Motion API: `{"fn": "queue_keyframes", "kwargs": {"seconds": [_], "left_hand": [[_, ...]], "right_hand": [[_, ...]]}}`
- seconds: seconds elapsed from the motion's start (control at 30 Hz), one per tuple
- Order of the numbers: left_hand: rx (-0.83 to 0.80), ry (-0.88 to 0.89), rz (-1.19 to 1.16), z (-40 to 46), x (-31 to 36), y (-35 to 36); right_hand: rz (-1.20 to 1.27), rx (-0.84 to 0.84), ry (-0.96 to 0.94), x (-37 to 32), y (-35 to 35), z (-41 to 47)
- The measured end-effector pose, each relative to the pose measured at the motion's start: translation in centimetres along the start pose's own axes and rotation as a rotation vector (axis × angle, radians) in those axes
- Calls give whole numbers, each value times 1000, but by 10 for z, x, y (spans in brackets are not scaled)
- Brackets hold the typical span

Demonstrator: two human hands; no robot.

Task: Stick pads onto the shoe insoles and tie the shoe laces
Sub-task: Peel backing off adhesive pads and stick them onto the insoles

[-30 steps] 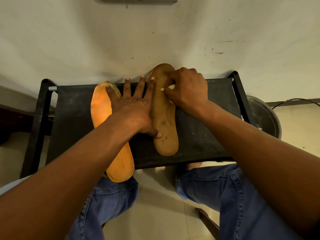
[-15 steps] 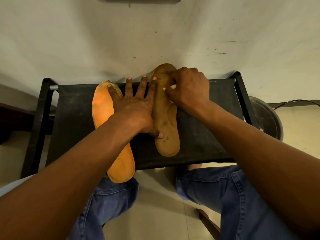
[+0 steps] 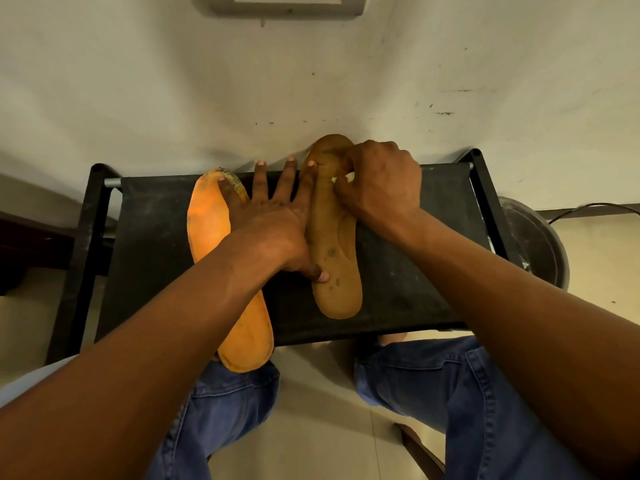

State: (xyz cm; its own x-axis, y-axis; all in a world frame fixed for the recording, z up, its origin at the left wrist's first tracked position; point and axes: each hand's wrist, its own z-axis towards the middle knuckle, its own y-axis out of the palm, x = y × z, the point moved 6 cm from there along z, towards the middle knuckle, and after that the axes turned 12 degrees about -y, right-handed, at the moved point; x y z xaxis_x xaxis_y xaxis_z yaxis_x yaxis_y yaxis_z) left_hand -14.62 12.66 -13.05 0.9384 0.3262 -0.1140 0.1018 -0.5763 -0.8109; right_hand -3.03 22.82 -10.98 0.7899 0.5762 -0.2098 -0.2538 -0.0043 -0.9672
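Two insoles lie lengthwise on a black stool (image 3: 415, 278). The orange insole (image 3: 211, 223) is on the left and overhangs the near edge. The brown insole (image 3: 337, 271) is on the right, its toe reaching past the far edge. My left hand (image 3: 277, 223) lies flat with fingers spread, little finger on the orange insole, index finger and thumb on the brown one. My right hand (image 3: 381, 188) is curled over the brown insole's forefoot, fingertips pinching a small pale pad (image 3: 341, 178) that is mostly hidden under the fingers.
The stool stands against a pale wall (image 3: 311, 81). A round grey metal container (image 3: 533, 244) sits on the floor at the right, with a cable behind it. My knees in blue jeans are below the stool. Dark furniture is at the far left.
Both hands stay in place on the insoles. The right hand's fingers have shifted slightly over the brown insole's forefoot.
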Motion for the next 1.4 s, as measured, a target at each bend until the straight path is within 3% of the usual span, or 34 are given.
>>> {"fn": "queue_keyframes", "kwargs": {"seconds": [0.23,0.4,0.5,0.7,0.83,0.93,1.17,1.4], "left_hand": [[2,-9,-18,1,-1,0],[4,-1,-33,3,-1,0],[-1,2,-33,3,-2,0],[-29,-5,-139,2,-4,-6],[137,-39,-245,6,-5,-16],[239,-66,-342,8,-9,-21],[424,47,-641,8,-14,-34],[406,17,-949,1,-23,-47]], "right_hand": [[166,-171,-129,-20,8,-3],[47,-10,-5,1,-1,4],[42,-4,-19,2,-1,4],[193,-280,-36,6,14,9],[267,-452,-89,1,11,-2],[304,-398,-32,7,-2,-6],[630,-155,459,22,-41,-33],[752,-181,448,-4,-32,-59]]}}
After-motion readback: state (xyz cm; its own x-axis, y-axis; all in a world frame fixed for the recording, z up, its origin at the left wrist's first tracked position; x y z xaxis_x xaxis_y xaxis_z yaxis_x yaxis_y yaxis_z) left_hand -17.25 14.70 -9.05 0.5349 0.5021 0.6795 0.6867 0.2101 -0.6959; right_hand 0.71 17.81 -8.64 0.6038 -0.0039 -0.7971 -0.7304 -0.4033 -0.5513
